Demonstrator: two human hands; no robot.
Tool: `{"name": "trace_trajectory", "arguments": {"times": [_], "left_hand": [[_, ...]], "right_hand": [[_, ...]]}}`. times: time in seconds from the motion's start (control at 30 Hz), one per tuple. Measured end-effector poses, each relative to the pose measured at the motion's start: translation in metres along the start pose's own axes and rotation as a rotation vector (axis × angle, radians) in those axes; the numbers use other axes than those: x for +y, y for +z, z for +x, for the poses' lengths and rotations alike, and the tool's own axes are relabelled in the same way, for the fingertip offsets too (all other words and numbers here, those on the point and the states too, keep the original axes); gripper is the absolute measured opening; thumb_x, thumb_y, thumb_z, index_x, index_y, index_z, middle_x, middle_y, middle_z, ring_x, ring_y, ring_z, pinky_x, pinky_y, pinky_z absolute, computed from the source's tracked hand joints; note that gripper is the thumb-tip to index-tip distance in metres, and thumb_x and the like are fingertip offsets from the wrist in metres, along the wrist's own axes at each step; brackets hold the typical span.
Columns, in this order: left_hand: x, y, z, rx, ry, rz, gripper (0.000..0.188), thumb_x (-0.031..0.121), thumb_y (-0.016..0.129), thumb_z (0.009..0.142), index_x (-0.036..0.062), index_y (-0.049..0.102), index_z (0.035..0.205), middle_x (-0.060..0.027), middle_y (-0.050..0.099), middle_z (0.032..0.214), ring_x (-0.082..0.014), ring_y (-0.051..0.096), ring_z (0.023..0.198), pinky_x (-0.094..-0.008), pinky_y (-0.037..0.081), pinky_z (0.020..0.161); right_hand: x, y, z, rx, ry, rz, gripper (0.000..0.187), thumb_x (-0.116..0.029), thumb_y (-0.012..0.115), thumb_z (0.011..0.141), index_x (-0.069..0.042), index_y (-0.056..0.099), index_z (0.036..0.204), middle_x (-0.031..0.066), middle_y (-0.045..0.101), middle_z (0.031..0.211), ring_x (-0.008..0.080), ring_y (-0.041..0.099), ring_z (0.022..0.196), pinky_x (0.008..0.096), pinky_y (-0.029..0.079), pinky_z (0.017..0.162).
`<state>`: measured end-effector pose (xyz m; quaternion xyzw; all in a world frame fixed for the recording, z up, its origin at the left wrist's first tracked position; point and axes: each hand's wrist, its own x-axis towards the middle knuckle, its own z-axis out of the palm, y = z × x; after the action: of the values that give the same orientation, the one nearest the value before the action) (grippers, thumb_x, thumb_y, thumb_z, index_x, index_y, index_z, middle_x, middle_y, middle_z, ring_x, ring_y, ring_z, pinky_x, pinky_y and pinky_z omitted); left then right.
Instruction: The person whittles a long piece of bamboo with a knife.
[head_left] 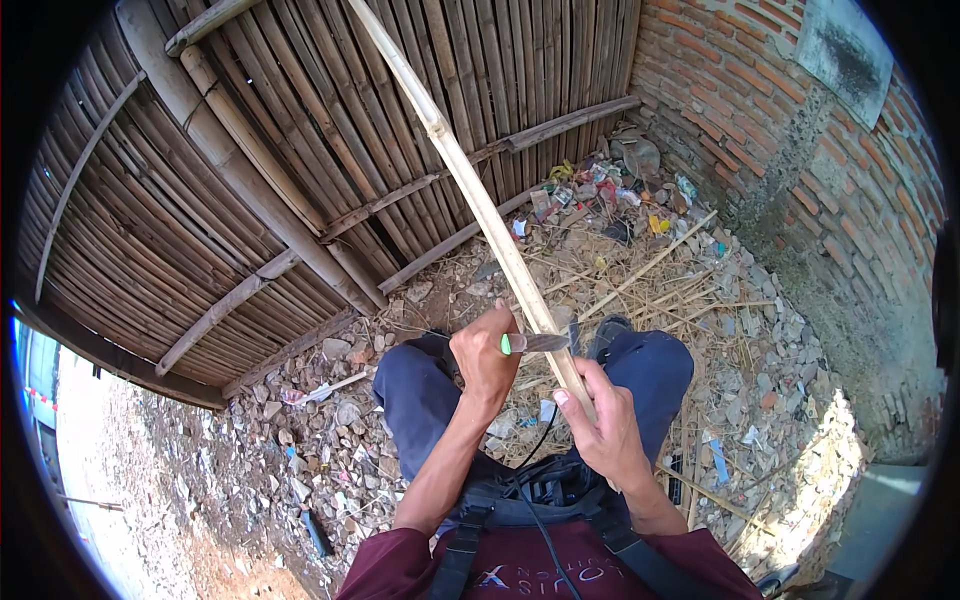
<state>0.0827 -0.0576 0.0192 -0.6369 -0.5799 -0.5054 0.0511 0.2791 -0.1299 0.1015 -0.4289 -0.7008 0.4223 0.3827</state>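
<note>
Bamboo strip (478,200), long, light and springy, runs from the right hand (612,430), fingers wrapped round its lower end, toward eleven o'clock, while the left hand (487,355) fists a green-handled knife (535,343) against it.

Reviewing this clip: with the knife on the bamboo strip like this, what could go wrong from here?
The knife in the left hand has its blade pointing toward the right hand, which grips the bamboo strip close beside it; a slip might cut those fingers. The work sits above the knees, so a glancing blade could reach a leg.
</note>
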Motion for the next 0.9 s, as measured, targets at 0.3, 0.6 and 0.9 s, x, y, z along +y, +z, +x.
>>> {"name": "trace_trajectory", "arguments": {"times": [0.3,0.6,0.9], "left_hand": [[0.01,-0.007,0.015,0.079,0.058,0.027,0.032,0.003,0.067,0.101,0.0053,0.053,0.073,-0.0133,0.055,0.062,-0.0359,0.058,0.053,-0.0449,0.043,0.051],[0.019,-0.019,0.021,-0.055,0.027,-0.026,0.018,0.007,0.08,0.081,0.0053,0.063,0.074,-0.0088,0.06,0.07,-0.0335,0.059,0.06,-0.045,0.047,0.056],[0.009,-0.034,0.03,0.078,0.11,-0.153,0.008,0.002,0.075,0.086,0.0045,0.076,0.079,-0.0081,0.062,0.06,-0.0289,0.064,0.053,-0.0421,0.047,0.053]], "right_hand": [[-0.007,0.007,-0.009,0.055,-0.001,-0.01,0.03,-0.013,0.065,0.107,0.002,0.059,0.132,0.0198,0.068,0.083,0.0351,0.073,0.071,0.0422,0.054,0.066],[-0.016,-0.002,-0.005,-0.032,0.125,0.13,0.029,-0.015,0.064,0.107,0.003,0.062,0.129,0.0155,0.066,0.079,0.0224,0.066,0.067,0.0377,0.051,0.065],[-0.026,-0.001,-0.004,-0.102,-0.037,0.063,0.029,-0.013,0.064,0.107,0.004,0.062,0.13,0.0173,0.066,0.077,0.0276,0.069,0.066,0.0403,0.051,0.064]]}}
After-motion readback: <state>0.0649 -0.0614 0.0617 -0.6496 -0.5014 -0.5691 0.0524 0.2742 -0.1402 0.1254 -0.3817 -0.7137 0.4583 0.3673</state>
